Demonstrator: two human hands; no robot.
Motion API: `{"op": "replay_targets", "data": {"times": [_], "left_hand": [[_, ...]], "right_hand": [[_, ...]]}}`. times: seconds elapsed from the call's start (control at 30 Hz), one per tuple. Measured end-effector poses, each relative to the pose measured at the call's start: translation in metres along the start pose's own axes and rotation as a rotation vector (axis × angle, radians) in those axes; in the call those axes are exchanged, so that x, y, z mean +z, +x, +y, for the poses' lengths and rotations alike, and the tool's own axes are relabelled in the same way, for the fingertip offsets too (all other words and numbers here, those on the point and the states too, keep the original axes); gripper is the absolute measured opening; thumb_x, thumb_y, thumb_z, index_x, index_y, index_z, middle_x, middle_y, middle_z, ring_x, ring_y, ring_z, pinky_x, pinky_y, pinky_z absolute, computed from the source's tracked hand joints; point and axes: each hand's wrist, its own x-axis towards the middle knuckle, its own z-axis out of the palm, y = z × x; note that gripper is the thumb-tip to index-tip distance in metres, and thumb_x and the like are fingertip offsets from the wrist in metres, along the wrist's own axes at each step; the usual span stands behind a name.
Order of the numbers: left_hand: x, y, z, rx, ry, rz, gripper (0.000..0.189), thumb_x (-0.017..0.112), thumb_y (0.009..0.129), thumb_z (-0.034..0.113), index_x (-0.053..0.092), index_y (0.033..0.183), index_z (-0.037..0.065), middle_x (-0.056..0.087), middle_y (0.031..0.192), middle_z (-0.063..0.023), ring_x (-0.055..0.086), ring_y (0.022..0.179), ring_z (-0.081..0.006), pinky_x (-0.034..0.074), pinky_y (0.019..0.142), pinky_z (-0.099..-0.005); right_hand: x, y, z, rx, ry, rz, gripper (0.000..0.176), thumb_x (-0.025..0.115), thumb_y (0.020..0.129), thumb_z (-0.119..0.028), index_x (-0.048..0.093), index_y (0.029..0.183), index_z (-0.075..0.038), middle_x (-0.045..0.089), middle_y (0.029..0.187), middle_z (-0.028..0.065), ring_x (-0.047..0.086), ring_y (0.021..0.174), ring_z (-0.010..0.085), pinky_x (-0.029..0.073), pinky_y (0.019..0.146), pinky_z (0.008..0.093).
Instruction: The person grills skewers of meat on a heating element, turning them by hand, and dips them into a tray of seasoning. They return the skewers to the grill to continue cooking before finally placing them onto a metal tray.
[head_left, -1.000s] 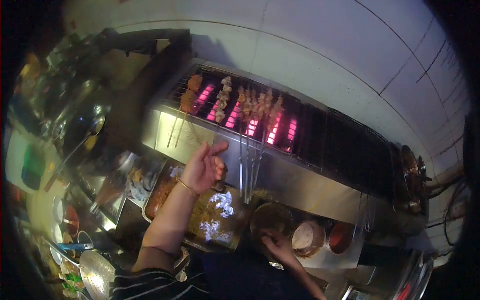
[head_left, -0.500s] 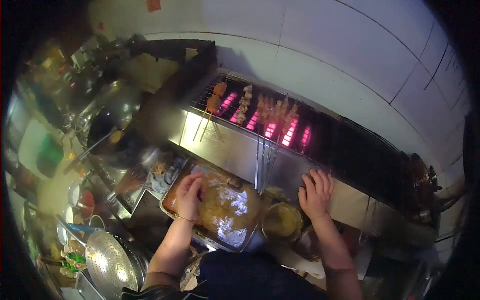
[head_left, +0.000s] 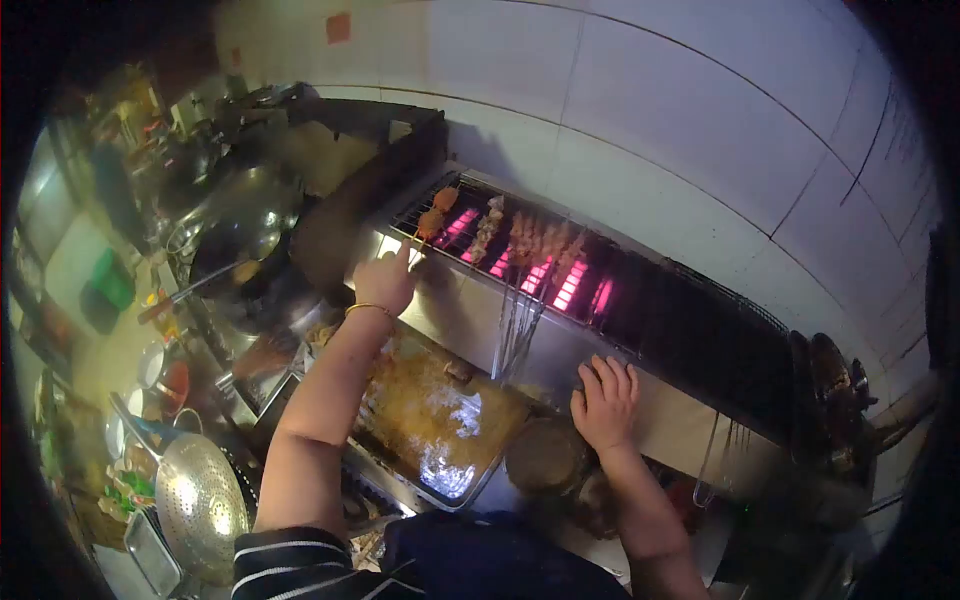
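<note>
My left hand (head_left: 385, 282) is at the grill's front left, its fingers drawn together around the stick ends of the orange-brown skewers (head_left: 432, 222); it partly hides these sticks. To their right lie a skewer of small pale pieces (head_left: 486, 230) and a bunch of meat skewers (head_left: 543, 241), whose long metal handles (head_left: 518, 325) hang over the front edge. My right hand (head_left: 606, 402) rests by the grill's metal front (head_left: 660, 395), empty, with fingers apart. Pink-glowing heating bars (head_left: 567, 285) show beneath the grill rack.
Below the grill is a greasy tray (head_left: 415, 405), with a round container (head_left: 546, 455) on its right. A wok (head_left: 240, 275) with a ladle stands at the left, a perforated strainer (head_left: 203, 505) at the lower left. Tongs (head_left: 708, 465) hang at the right front.
My left hand has moved up from over the tray to the leftmost skewers' sticks. My right hand stays near the grill's front, fingers still apart. The camera view has shifted slightly.
</note>
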Motion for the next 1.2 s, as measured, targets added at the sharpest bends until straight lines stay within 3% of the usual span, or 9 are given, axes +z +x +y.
{"op": "replay_targets", "data": {"times": [0.03,0.17,0.2,0.33,0.43,0.73,0.9,0.97,1.2], "left_hand": [[-0.001,0.004,0.001,-0.069,-0.044,-0.133,0.049,0.056,0.087,0.033,0.048,0.132,0.014,0.066,0.097,-0.0156,0.064,0.092,-0.0292,0.048,0.077,-0.0452],[0.042,0.024,-0.024,-0.076,-0.481,0.147,0.032,0.047,0.093,0.031,0.057,0.115,0.011,0.068,0.087,-0.0152,0.066,0.082,-0.0320,0.048,0.069,-0.0487],[0.106,0.054,-0.056,0.014,-0.793,0.288,0.032,0.051,0.095,0.029,0.058,0.117,0.008,0.055,0.060,-0.0007,0.054,0.052,-0.0137,0.042,0.049,-0.0281],[0.025,0.014,-0.013,-0.516,-1.934,-0.241,0.023,0.049,0.097,0.029,0.058,0.107,0.011,0.034,0.054,0.0068,0.029,0.043,-0.0035,0.024,0.042,-0.0191],[0.054,0.019,-0.023,-0.398,-2.322,-0.473,0.023,0.048,0.097,0.028,0.057,0.110,0.011,0.035,0.054,0.0068,0.030,0.044,-0.0040,0.026,0.042,-0.0207],[0.032,-0.009,-0.007,-0.502,-2.413,-0.351,0.061,0.039,0.093,0.059,0.046,0.127,0.009,0.060,0.096,-0.0098,0.056,0.074,-0.0195,0.046,0.065,-0.0341],[0.095,-0.057,-0.017,-0.504,-1.723,-0.006,0.035,0.055,0.094,0.032,0.054,0.116,0.004,0.060,0.093,-0.0077,0.056,0.079,-0.0150,0.047,0.069,-0.0292],[0.128,-0.093,-0.021,-0.168,-1.314,0.271,0.023,0.057,0.091,0.013,0.058,0.111,0.001,0.061,0.095,-0.0064,0.057,0.081,-0.0123,0.047,0.071,-0.0258],[0.150,-0.240,-0.013,-0.391,-1.177,0.080,0.014,0.057,0.091,0.010,0.065,0.095,-0.001,0.066,0.084,-0.0049,0.060,0.078,-0.0125,0.048,0.073,-0.0263]], "right_hand": [[-0.001,0.000,-0.001,0.003,0.000,0.000,0.036,0.065,0.074,-0.021,0.062,0.109,-0.014,0.055,0.123,0.0061,0.045,0.121,0.0266,0.029,0.107,0.0502],[0.000,-0.001,0.000,0.017,-0.003,-0.005,0.035,0.065,0.075,-0.021,0.063,0.109,-0.014,0.055,0.123,0.0054,0.046,0.121,0.0259,0.029,0.107,0.0503],[0.001,-0.001,0.001,0.015,-0.003,-0.008,0.034,0.065,0.075,-0.021,0.063,0.108,-0.014,0.055,0.123,0.0052,0.046,0.120,0.0257,0.029,0.107,0.0502],[0.003,-0.002,0.001,0.014,-0.007,0.007,0.035,0.064,0.074,-0.021,0.063,0.108,-0.014,0.055,0.123,0.0052,0.046,0.121,0.0252,0.029,0.107,0.0507],[0.004,-0.001,0.002,0.005,0.005,0.024,0.036,0.065,0.073,-0.019,0.063,0.108,-0.012,0.055,0.123,0.0057,0.045,0.121,0.0261,0.028,0.107,0.0513],[0.001,0.001,-0.001,0.019,-0.023,0.004,0.035,0.065,0.074,-0.021,0.063,0.108,-0.015,0.055,0.122,0.0040,0.046,0.121,0.0242,0.029,0.107,0.0503],[0.002,-0.001,-0.002,0.022,-0.039,0.031,0.032,0.065,0.074,-0.022,0.065,0.106,-0.015,0.056,0.121,0.0042,0.046,0.120,0.0238,0.029,0.106,0.0498],[0.005,-0.002,0.000,0.014,-0.021,0.023,0.035,0.064,0.074,-0.021,0.063,0.109,-0.014,0.055,0.122,0.0055,0.045,0.121,0.0254,0.027,0.107,0.0514],[0.002,-0.002,-0.002,-0.018,-0.061,0.035,0.037,0.064,0.074,-0.021,0.061,0.111,-0.016,0.054,0.123,0.0042,0.047,0.120,0.0233,0.030,0.106,0.0502]]}}
